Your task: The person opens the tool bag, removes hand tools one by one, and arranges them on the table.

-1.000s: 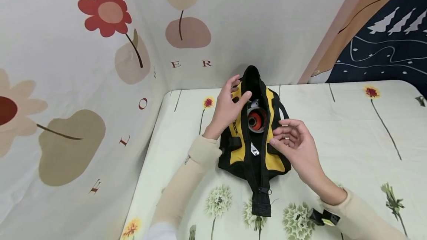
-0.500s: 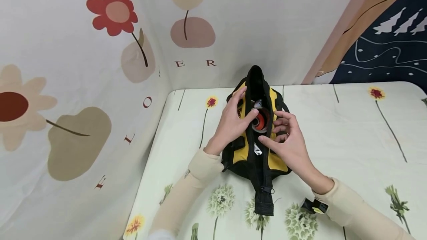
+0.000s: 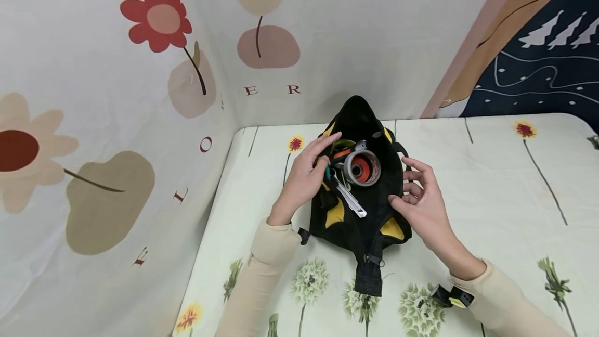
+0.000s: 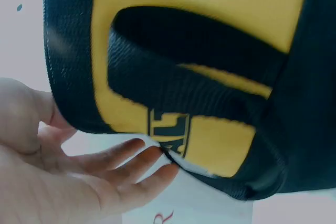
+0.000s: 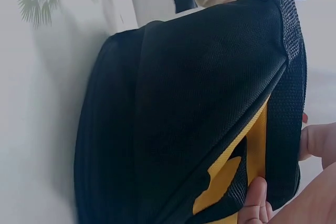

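Note:
A black and yellow tool bag (image 3: 362, 233) stands on the table with its mouth spread wide. My left hand (image 3: 303, 178) holds the left side of the opening, thumb inside the rim. On the right side, my right hand (image 3: 425, 207) pinches the other edge; the right wrist view has its fingertip (image 5: 255, 195) against the outer wall. Inside lie a grey tape roll (image 3: 377, 171) with an orange-red round piece (image 3: 359, 168) in its middle and a utility knife (image 3: 351, 201). Behind the roll, an orange and black tool (image 3: 340, 155) is partly covered.
A floral cloth (image 3: 482, 181) covers the table. Right behind the bag rises a printed fabric wall (image 3: 346, 40), and another closes off the left side. The bag's zipper end (image 3: 368, 280) hangs toward the front. A black strap device (image 3: 451, 295) sits on the right wrist.
Both hands have taken the rims and drawn them apart, left hand leftward and right hand rightward. The bag's narrow slot has widened, uncovering the tape roll, the knife and other tools.

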`<state>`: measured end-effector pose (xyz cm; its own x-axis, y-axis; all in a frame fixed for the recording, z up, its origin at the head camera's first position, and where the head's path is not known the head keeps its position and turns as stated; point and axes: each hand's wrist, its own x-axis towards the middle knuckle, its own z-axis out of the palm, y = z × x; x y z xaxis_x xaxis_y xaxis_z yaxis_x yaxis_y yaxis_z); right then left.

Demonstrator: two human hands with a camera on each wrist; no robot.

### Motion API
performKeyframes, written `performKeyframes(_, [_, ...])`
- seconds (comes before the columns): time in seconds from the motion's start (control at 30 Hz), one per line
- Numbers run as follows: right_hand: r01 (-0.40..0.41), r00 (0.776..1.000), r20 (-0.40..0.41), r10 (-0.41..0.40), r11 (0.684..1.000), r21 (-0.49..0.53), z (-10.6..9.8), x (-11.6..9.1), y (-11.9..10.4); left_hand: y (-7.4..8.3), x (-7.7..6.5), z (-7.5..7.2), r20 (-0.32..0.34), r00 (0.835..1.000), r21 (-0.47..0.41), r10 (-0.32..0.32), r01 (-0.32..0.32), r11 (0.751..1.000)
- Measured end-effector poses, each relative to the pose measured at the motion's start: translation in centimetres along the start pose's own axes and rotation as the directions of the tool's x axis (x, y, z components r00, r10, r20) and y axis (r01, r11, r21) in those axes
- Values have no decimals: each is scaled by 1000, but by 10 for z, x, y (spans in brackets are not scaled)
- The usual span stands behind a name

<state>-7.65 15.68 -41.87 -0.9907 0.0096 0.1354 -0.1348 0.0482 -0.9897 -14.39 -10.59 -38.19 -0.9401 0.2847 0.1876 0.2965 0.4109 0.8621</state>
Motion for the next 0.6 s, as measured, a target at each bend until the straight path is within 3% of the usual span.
performKeyframes(0.3, [-11,1000,-17,11,1000,26,-12,-1,-1,-3,-1,-15,67,996,33,-61,59,998])
performKeyframes(0.6, [-17,998,58,12,996,85,-33,3,-8,3,-1,-19,97,984,51,-146,142,989])
